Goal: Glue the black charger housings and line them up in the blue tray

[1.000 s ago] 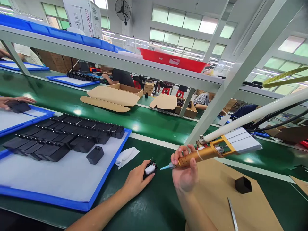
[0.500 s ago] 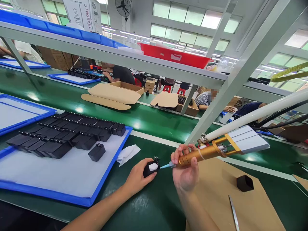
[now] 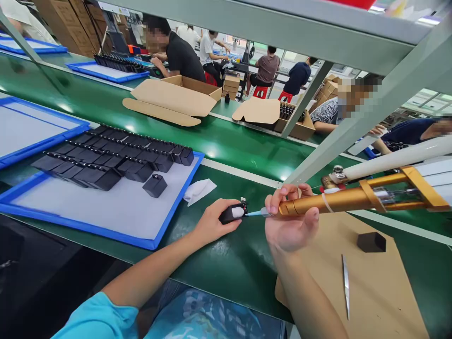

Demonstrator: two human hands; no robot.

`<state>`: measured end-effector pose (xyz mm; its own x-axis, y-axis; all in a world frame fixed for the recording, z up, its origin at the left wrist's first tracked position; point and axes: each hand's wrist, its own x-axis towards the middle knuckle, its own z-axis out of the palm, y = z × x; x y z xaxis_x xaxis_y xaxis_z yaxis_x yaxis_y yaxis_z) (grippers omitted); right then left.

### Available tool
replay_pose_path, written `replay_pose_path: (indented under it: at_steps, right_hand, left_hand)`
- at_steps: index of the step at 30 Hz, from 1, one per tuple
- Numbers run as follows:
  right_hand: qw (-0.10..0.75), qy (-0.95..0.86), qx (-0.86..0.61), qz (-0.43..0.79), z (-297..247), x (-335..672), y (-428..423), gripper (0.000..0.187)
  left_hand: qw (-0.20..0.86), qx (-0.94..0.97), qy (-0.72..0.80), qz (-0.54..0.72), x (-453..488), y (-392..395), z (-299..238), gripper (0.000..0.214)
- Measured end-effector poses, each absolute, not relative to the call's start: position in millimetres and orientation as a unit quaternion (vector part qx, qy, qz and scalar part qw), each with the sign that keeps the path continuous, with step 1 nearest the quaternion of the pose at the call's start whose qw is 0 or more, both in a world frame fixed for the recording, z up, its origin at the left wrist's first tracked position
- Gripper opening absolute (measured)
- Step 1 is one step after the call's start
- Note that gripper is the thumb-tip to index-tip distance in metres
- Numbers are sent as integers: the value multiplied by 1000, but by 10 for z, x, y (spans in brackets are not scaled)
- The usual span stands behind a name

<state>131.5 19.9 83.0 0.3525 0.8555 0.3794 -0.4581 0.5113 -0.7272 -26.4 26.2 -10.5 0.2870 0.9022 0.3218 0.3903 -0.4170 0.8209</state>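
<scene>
By the left grip [image 3: 213, 220], a small black box-shaped housing [image 3: 227, 215] is pinched between thumb and fingers, low over the dark green table [image 3: 233, 263]; whether it is rested on the surface cannot be told. The white oval patch [image 3: 238, 212] on the housing is left uncovered, and its wired end is turned toward the right grip [image 3: 289, 228]. By the right grip, curled with the palm upward, the front of a gold-coloured metal cylindrical dispenser [image 3: 332, 200] is held. The dispenser's tapered pale-blue nozzle [image 3: 254, 213] is aimed at the wired end, its tip at or just beside it; contact cannot be made out.

Near the left grip, a folded piece of white paper [image 3: 200, 190] is seen, and beyond it a blue-rimmed tray [image 3: 177, 200] on which black block-shaped units [image 3: 100, 176] are lined up in rows, with one unit set apart in front. To the right, a brown cardboard sheet [image 3: 376, 282] is laid, on which silver metal tweezers [image 3: 345, 287] and a black box-shaped shell [image 3: 372, 242] are placed.
</scene>
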Motion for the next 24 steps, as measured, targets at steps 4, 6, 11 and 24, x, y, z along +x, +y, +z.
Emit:
replay_pose_path:
  at_steps: [4,6,11,24]
  right_hand:
    - [784,-381,-255,419,829,1323,203,30]
    - [785,-379,-250,421,827,1327,203,29]
    - [783,-379,-269,412,831,1329,198,29]
    - [784,-380,-262,414,838,1318,191,33]
  left_hand:
    - [309,740,428,416,-279,235,-49,40]
    - [311,738,426,420,-284,225,-24,40]
    - [320,738,424,417,-285,202,21,39]
    - [324,732,435,412,-273,196,0,40]
